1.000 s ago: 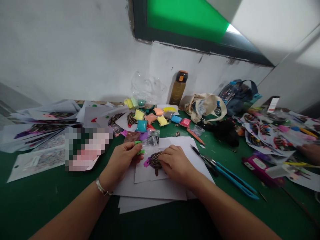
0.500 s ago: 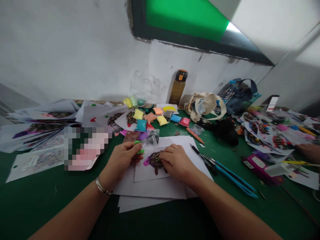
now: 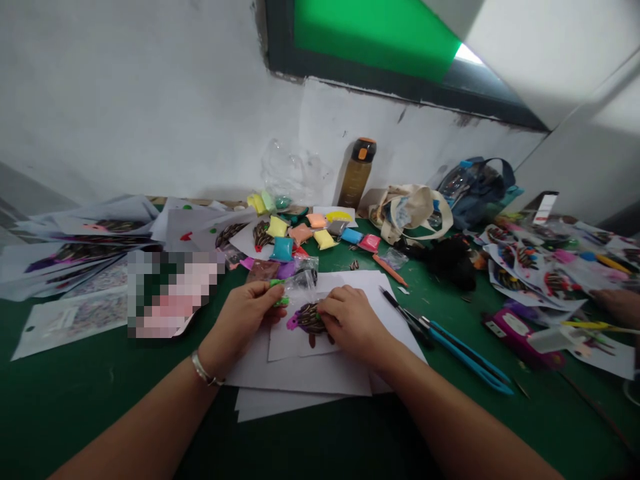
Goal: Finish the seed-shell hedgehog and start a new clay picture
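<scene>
A small figure of purple clay studded with dark striped seeds (image 3: 306, 319) lies on a white sheet (image 3: 290, 347) atop a stack of paper. My right hand (image 3: 350, 321) rests on that sheet with its fingers curled and pinched against the figure's right side. My left hand (image 3: 244, 319) is closed on a small clear bag with green clay (image 3: 289, 292), held just above and left of the figure. A metal bracelet circles my left wrist.
Coloured clay packets (image 3: 300, 235) lie scattered behind the paper, with a brown bottle (image 3: 357, 175) and bags (image 3: 410, 212) by the wall. Blue-handled scissors (image 3: 460, 357) lie to the right. Stacks of finished sheets (image 3: 75, 257) sit left; another person's hand (image 3: 620, 303) shows at far right.
My right hand has shifted slightly left over the seed figure. My left hand has kept its hold on the bag.
</scene>
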`<state>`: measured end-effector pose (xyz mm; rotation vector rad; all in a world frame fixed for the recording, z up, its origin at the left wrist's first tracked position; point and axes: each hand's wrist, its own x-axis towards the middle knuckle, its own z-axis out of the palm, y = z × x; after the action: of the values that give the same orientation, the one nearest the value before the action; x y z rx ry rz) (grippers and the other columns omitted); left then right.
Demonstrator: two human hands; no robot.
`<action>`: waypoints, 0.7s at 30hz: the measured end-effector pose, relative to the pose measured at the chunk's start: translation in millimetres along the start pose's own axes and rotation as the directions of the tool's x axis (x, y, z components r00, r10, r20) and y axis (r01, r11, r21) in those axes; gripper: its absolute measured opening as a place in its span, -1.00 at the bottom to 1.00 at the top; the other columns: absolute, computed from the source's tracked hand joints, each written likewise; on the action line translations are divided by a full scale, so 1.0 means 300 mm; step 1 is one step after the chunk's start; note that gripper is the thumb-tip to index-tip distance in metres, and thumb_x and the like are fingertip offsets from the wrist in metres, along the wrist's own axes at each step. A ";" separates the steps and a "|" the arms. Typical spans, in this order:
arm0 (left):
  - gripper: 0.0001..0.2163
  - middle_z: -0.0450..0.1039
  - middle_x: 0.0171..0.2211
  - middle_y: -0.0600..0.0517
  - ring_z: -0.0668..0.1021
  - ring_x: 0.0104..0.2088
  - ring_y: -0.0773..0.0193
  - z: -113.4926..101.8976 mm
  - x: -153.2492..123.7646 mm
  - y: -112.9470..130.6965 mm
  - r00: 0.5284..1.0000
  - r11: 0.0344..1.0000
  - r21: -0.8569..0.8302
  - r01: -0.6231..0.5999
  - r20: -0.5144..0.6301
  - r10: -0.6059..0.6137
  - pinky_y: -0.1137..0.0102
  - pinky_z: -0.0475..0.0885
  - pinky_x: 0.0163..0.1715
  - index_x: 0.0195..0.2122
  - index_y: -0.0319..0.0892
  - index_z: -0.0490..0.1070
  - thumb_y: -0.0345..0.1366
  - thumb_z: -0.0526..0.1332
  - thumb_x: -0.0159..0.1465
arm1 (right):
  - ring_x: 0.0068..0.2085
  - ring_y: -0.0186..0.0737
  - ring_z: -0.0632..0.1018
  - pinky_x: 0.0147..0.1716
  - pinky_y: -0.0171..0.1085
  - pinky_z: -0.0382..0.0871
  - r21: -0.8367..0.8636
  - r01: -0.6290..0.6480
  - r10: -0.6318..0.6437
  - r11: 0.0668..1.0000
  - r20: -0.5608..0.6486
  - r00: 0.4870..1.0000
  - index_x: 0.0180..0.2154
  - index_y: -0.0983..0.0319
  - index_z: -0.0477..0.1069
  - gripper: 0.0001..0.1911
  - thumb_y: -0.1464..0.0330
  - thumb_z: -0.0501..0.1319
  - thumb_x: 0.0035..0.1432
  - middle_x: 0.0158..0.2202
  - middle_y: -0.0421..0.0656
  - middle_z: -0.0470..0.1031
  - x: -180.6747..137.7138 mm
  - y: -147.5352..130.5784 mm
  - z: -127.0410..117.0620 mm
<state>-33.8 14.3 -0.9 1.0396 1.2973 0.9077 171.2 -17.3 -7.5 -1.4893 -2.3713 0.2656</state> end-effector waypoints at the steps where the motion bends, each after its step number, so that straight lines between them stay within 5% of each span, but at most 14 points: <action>1: -0.74 0.41 -0.54 0.10 0.54 -0.50 0.34 0.000 0.000 0.000 1.000 1.000 0.001 0.000 0.001 0.000 0.51 0.41 -0.54 -0.47 -0.23 0.39 -0.13 0.36 0.05 | -0.22 -0.20 0.35 -0.24 -0.22 0.04 -0.003 0.012 -0.012 1.000 0.006 1.000 -0.33 0.17 0.45 -0.86 0.43 0.12 0.20 -0.31 -0.18 0.44 -0.001 -0.002 -0.001; 21: -0.73 0.42 -0.54 0.10 0.55 -0.49 0.32 -0.006 0.001 -0.010 1.000 1.000 0.010 -0.013 0.009 0.013 0.51 0.42 -0.56 -0.48 -0.22 0.38 -0.12 0.35 0.06 | -0.22 -0.21 0.32 -0.21 -0.21 0.05 0.039 0.025 -0.025 0.999 -0.014 1.000 -0.35 0.15 0.48 -0.84 0.45 0.13 0.16 -0.30 -0.19 0.44 -0.012 -0.014 -0.010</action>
<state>-35.8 13.8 -3.6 1.0596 1.2908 0.9061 170.4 -22.5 -4.2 -1.4381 -2.3588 0.2932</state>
